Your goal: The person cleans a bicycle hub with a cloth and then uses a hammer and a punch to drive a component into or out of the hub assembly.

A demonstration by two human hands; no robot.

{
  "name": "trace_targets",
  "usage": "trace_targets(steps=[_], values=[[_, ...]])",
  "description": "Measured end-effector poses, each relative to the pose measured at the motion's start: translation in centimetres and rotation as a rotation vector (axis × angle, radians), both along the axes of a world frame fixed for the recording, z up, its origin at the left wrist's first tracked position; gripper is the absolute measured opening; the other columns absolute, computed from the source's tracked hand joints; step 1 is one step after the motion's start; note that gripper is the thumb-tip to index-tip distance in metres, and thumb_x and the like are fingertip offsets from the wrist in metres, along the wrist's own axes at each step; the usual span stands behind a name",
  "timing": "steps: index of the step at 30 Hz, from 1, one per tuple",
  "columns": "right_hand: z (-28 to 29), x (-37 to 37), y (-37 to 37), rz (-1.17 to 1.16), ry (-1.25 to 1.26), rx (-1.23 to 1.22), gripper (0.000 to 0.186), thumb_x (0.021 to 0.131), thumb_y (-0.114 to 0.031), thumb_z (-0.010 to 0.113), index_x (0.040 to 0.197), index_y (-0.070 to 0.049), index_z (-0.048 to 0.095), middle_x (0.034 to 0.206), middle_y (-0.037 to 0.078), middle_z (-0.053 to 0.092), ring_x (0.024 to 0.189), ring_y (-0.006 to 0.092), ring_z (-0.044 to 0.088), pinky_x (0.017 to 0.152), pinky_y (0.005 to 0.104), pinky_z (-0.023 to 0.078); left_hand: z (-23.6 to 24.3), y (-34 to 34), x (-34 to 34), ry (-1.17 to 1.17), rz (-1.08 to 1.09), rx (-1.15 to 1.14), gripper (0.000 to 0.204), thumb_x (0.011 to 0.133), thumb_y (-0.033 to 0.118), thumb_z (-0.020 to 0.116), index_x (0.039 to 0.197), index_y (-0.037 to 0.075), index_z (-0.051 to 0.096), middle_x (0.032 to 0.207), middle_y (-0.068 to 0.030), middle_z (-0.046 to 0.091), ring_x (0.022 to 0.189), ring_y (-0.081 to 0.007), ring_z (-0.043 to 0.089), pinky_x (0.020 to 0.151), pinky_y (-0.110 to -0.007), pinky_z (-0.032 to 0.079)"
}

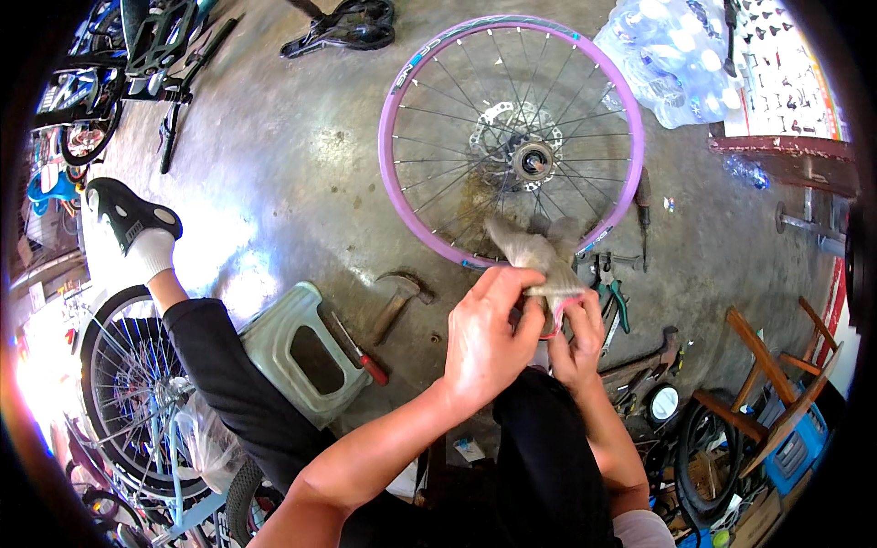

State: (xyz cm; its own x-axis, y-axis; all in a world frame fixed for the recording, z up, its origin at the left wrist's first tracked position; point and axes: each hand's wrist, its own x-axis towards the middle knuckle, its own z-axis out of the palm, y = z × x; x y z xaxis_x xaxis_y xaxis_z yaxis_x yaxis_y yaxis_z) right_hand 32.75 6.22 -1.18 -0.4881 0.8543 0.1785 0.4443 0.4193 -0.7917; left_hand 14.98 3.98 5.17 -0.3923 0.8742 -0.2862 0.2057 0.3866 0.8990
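Both hands hold a greyish-white work glove by its cuff, which has a pink-red edge. My left hand pinches the near left side of the cuff between thumb and fingers. On the right side of the cuff, my right hand is closed, its fingertips at the pink edge. The glove's fingers point away from me and are smeared by motion. Beyond them a purple-rimmed bicycle wheel lies flat on the floor, brake disc and hub showing; the glove covers part of its near rim.
Left of my hands lie a hammer, a red-handled screwdriver and a pale green stool. Green-handled pliers and other tools lie right. A saddle and bagged bottles are farther off. A wooden stool stands right.
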Motion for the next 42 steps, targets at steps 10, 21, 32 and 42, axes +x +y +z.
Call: trace_targets(steps=[10, 21, 32, 42], values=[[0.8, -1.2, 1.0, -0.378, 0.209, -0.233, 0.016, 0.081, 0.007, 0.065, 0.093, 0.0, 0.058, 0.079, 0.011, 0.062, 0.067, 0.0201, 0.061, 0.065, 0.032, 0.051, -1.5, 0.1, 0.6, 0.299, -0.072, 0.179, 0.025, 0.086, -0.002, 0.071, 0.109, 0.008, 0.07, 0.104, -0.012, 0.066, 0.081, -0.0331, 0.071, 0.07, -0.044, 0.058], [3.5, -1.8, 1.3, -0.133, -0.334, -0.281, 0.018, 0.088, -0.003, 0.066, 0.105, -0.004, 0.071, 0.068, 0.019, 0.066, 0.063, 0.0385, 0.069, 0.058, 0.0446, 0.053, -1.3, 0.2, 1.9, 0.16, -0.008, 0.033, 0.018, 0.09, -0.002, 0.072, 0.107, 0.002, 0.069, 0.096, -0.0152, 0.071, 0.081, -0.0281, 0.074, 0.069, -0.037, 0.06], [1.3, 0.7, 3.0, -0.613, 0.772, -1.262, 0.015, 0.103, -0.009, 0.061, 0.11, -0.003, 0.073, 0.085, 0.005, 0.071, 0.068, 0.0097, 0.062, 0.058, 0.026, 0.046, -1.9, -1.3, 3.2, 0.271, -0.252, 0.115, 0.012, 0.09, 0.001, 0.071, 0.101, 0.004, 0.069, 0.093, -0.0154, 0.069, 0.083, -0.0371, 0.07, 0.072, -0.044, 0.057], [0.4, 1.3, 2.1, -0.549, 0.31, -0.937, 0.036, 0.101, -0.011, 0.068, 0.135, -0.004, 0.063, 0.097, 0.008, 0.072, 0.076, 0.0135, 0.069, 0.061, 0.0251, 0.05, -6.4, 2.3, -2.6, -0.621, 0.508, -0.4, 0.016, 0.105, 0.015, 0.06, 0.115, 0.002, 0.063, 0.094, -0.0075, 0.07, 0.074, -0.0195, 0.07, 0.066, -0.032, 0.059]])
